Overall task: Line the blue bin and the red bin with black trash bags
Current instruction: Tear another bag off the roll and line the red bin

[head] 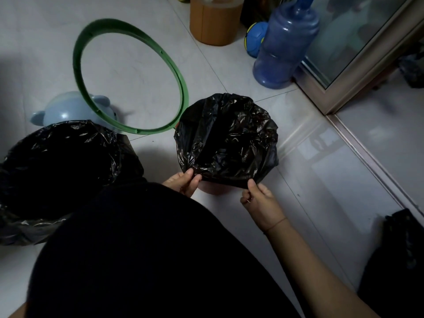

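A person is kneeling on a pale tiled floor (229, 65) and looking down at two bins. Both hands are working on the smaller bin in the middle. A black trash bag (226, 138) is lying over its top and hiding nearly all of it. Only a small bit of the red bin (212, 188) is peeking out under the bag's near edge, between the two hands.

The left hand (183, 183) is pinching the near edge of the bag between thumb and fingers. The right hand (259, 201) is pinching the same edge a little further right, with its other fingers curled in. A thin band is sitting on the right wrist.

On the left, a bigger bin is standing with a second black bag (62, 164) already opened inside it and folded over its rim. The bag is covering it, so I cannot tell its colour.

A green ring (183, 88) is lying on the floor behind the bins. A pale blue thing (66, 109) is lying under its near left side. Further away, a blue water jug (284, 44), a blue ball (255, 37) and a brown tub (213, 21) are standing near a sliding door (358, 53).
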The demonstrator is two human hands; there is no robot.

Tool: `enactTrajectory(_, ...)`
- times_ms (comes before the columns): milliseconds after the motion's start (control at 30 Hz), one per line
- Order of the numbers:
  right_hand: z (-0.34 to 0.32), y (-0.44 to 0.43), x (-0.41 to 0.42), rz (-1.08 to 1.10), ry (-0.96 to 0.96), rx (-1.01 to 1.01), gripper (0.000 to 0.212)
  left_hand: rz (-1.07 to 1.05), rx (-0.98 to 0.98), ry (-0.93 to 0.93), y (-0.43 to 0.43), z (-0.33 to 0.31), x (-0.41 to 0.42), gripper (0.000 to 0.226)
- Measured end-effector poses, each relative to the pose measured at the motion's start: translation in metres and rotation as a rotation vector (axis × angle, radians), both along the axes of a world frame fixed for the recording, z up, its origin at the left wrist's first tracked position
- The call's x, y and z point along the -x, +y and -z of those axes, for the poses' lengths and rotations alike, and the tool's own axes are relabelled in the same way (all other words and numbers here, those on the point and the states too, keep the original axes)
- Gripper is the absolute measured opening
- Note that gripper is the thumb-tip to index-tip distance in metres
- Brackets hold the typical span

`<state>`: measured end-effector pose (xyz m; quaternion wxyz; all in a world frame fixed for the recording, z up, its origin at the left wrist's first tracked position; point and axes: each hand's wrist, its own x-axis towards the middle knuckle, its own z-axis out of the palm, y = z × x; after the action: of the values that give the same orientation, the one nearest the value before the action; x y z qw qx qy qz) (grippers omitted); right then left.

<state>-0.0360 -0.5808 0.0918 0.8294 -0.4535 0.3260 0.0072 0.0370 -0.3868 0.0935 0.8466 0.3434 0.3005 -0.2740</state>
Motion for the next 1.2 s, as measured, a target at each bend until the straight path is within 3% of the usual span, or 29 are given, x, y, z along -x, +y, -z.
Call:
enactTrajectory(167, 0.017, -0.003, 0.002, -0.079, 0.045, 0.123, 0.022, -0.017, -0.024, -0.043, 0.002, 0.003, 0.002, 0.017)
enactTrajectory(500, 0.023, 0.000, -0.001, -0.097, 0.096, 0.079, 0.018, 0.055, -0.096, -0.110, 0.008, 0.013, -0.005, 0.013)
enactTrajectory(633, 0.016, -0.024, 0.004, -0.124, 0.133, -0.018, 0.003, 0.311, -0.103, -0.084, 0.027, -0.003, -0.023, 0.018)
enactTrajectory(733, 0.007, -0.060, -0.001, -0.151, 0.112, -0.032, 0.037, 0.469, -0.240, -0.127, 0.046, -0.016, -0.045, 0.023)
enactTrajectory(767, 0.000, -0.071, -0.008, -0.132, 0.091, -0.032, 0.039, 0.459, -0.272, -0.139, 0.049, -0.021, -0.051, 0.017)
enactTrajectory(867, -0.022, -0.095, -0.042, -0.076, 0.055, -0.001, 0.013, 0.441, -0.336, -0.178, 0.045, -0.039, -0.068, 0.010)
enactTrajectory(1067, -0.025, -0.101, -0.109, -0.175, 0.248, 0.055, 0.061, 0.282, -0.534, -0.219, 0.023, -0.040, -0.089, 0.012)
enactTrajectory(1200, -0.022, -0.092, -0.117, -0.220, 0.256, -0.010, 0.064, 0.216, -0.504, -0.192, 0.018, -0.035, -0.092, 0.020)
